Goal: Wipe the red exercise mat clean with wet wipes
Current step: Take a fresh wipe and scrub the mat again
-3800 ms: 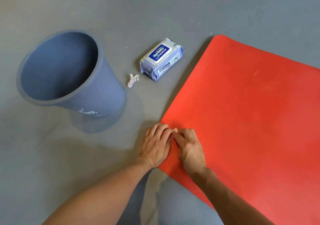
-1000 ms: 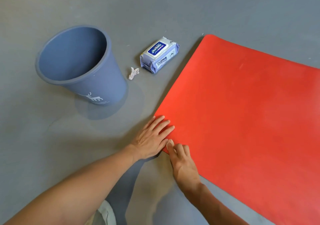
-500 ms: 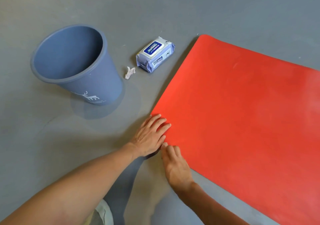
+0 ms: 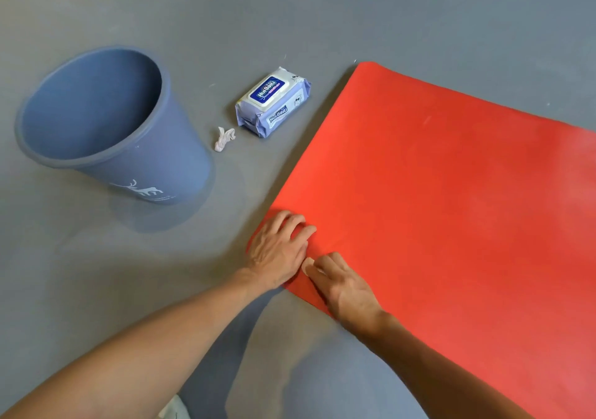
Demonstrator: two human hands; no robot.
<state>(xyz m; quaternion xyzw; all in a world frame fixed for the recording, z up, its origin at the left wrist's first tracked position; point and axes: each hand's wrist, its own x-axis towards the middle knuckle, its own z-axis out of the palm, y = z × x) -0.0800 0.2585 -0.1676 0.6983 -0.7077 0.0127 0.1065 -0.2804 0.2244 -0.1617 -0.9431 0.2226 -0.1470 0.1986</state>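
1. While the right hand works at the near corner of the red mat, the left hand lies on that same corner just beside it, probably to pin the mat so it does not slide or curl under the rubbing.
2. Spread flat on the grey floor, the mat fills the right side of the view, so the corner nearest the person is the easiest place to reach.
3. A small pale scrap, likely a folded wipe, shows under the right fingertips; the fingers lie fairly straight and close together, pressing it down onto the mat, not curled round it.
4. The left hand's fingers are gently bent, knuckles raised, tips resting on the mat; they hold nothing.
5. Both forearms reach forward from the bottom of the view and converge on the corner, wrists low and near the floor.
6. The pack of wipes lies just beside the mat's left edge, within easy reach for a fresh sheet.
7. A crumpled used wipe lies on the floor between the pack and the blue bin, not yet thrown in; the bin stands close, presumably for waste.
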